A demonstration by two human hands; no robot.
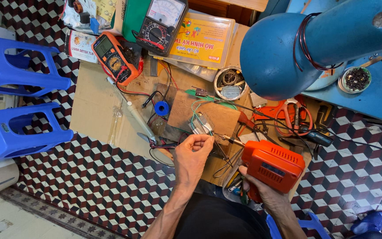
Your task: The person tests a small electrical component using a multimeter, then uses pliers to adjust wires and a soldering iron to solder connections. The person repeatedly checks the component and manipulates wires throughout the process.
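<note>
Two blue stools (18, 66) (16, 130) stand on the floor. Two multimeters: one orange (115, 57), one black (162, 20). One orange soldering gun (273, 166), one blue lamp (279, 51), one blue solder spool (162, 108), one pair of red-handled scissors (293, 116), two round tins (231, 83) (355, 79).

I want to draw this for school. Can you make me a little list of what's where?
Left hand: pinches a thin wire over a small part on the board
Right hand: grips the orange soldering gun, tip pointed toward the left fingers
Board: brown, with green wires on it
Meters: orange one and black one, at the top
Lamp: blue, overhead
Stools: two, blue, lying on the left
Floor: checked tiles
</note>
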